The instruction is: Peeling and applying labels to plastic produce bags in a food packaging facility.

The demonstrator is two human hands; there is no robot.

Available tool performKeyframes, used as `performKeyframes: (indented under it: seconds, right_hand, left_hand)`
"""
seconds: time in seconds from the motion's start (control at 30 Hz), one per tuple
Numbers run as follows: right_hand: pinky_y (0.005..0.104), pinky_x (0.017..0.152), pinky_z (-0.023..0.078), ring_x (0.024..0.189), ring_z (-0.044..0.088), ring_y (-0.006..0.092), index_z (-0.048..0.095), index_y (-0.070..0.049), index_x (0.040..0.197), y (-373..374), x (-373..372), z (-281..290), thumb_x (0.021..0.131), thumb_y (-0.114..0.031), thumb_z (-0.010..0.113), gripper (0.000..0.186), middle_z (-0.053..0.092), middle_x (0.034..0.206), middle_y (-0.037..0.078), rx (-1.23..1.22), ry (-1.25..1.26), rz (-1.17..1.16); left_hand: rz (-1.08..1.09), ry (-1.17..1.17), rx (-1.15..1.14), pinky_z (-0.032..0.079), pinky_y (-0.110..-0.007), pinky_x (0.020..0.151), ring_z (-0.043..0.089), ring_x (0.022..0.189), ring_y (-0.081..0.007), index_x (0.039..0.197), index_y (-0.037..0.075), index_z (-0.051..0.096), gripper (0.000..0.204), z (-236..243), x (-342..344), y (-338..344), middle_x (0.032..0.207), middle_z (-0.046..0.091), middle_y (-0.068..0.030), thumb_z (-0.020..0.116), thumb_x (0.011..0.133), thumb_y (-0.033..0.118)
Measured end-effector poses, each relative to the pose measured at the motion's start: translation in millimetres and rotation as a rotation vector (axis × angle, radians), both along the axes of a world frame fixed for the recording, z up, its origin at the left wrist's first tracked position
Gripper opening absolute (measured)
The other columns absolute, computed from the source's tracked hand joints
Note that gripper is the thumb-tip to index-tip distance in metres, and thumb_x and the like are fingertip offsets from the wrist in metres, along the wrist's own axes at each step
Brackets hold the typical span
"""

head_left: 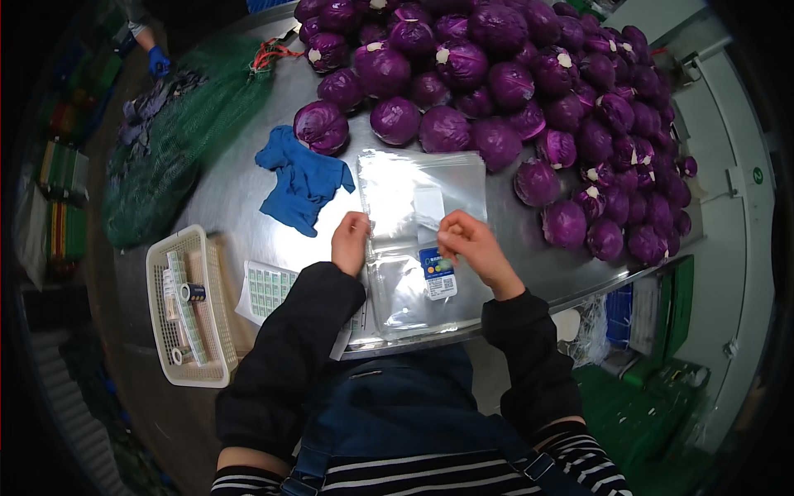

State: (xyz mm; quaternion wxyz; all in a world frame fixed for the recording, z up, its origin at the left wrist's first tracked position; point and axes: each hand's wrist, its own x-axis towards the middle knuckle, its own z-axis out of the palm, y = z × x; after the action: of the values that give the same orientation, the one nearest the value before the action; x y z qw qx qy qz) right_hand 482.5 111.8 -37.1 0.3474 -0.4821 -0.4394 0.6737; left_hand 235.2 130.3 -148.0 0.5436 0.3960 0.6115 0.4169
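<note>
A stack of clear plastic bags (393, 314) lies on the steel table in front of me, with a blue-and-white printed label (438, 281) on it. My left hand (350, 244) is curled closed at the stack's left edge. My right hand (471, 248) is closed in a pinch just above the label, holding what looks like a thin translucent piece, partly hidden by the fingers. A white rectangle (428, 198) shows higher on the stack. Sheets of small green labels (265, 293) rest beside my left forearm.
Many purple cabbages (496, 83) cover the table's back and right. Left are a blue cloth (302, 182), a green mesh sack (165, 165) and a white basket (215, 331) holding label rolls. Another person's blue-gloved hand (159, 62) is at upper left. A green crate (678, 306) stands beyond the right edge.
</note>
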Motion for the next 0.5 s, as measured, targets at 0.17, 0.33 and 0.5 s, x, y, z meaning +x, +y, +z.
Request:
performKeyframes:
  seconds: [0.17,0.33,0.5]
  right_hand:
    - [0.0366,0.064,0.049,0.07,0.062,0.024,0.056,-0.001,0.093,-1,-4,-80,0.081,-0.002,0.069,0.017,0.062,0.079,0.011,0.324,-0.592,0.21]
    - [0.044,0.069,0.05,0.077,0.065,0.0338,0.058,-0.003,0.092,-2,-10,-90,0.079,-0.009,0.073,0.021,0.065,0.086,0.015,0.604,-1.107,0.269]
    - [0.0471,0.074,0.05,0.094,0.064,0.0349,0.06,-0.004,0.097,8,2,-41,0.082,-0.016,0.073,0.023,0.067,0.093,0.014,0.232,-1.113,0.223]
  left_hand:
    - [-0.579,0.294,0.262,0.048,-0.031,0.075,0.061,0.082,-0.0212,0.098,0.004,0.061,0.012,20,8,-28,0.083,0.059,-0.0084,0.064,0.092,0.014]
    - [-1.076,0.585,0.704,0.045,-0.041,0.081,0.06,0.091,-0.0304,0.096,0.011,0.065,0.023,-1,6,-55,0.097,0.062,-0.0068,0.075,0.081,0.025]
    - [-0.99,0.392,0.611,0.047,-0.039,0.073,0.062,0.08,-0.0256,0.092,0.007,0.064,0.019,-29,6,-48,0.078,0.062,-0.0023,0.072,0.087,0.024]
